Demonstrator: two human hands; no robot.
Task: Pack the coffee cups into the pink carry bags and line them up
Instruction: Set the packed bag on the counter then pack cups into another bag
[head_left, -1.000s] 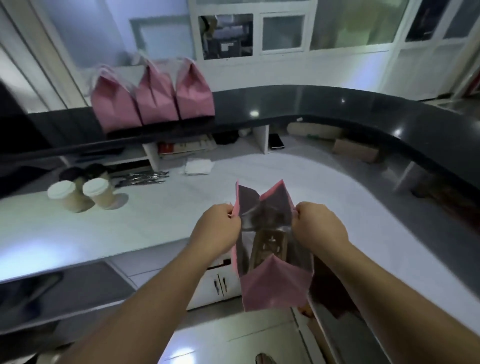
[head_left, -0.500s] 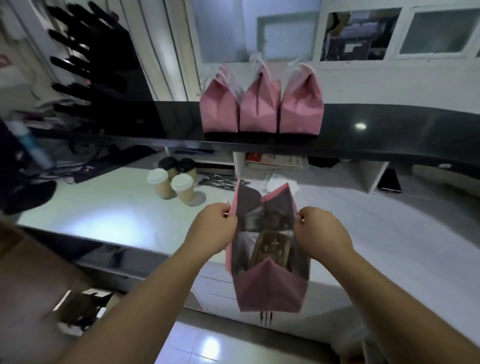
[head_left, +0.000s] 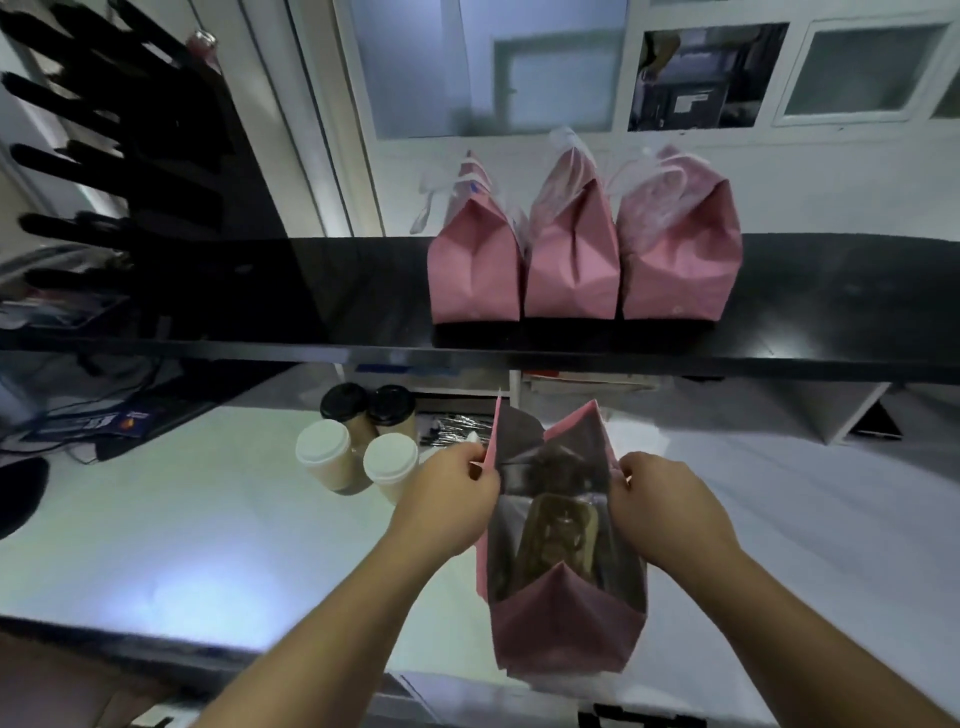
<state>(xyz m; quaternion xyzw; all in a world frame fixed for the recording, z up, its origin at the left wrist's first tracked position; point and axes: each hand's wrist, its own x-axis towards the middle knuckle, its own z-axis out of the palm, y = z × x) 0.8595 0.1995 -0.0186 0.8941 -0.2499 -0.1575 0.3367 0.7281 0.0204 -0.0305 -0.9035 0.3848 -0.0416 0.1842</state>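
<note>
We see the left hand and right hand pinching the open pink bag by its rim above the counter, four cups just left.

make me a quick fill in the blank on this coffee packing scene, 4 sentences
1. Both hands, left hand and right hand, hold open a ____ carry bag.
2. ____ packed bags stand in a row on the black counter.
3. Four coffee cups stand on the white worktop; two have white lids and two have ____ lids.
4. The cups stand to the ____ of the held bag.

Answers: pink; three; black; left
</note>
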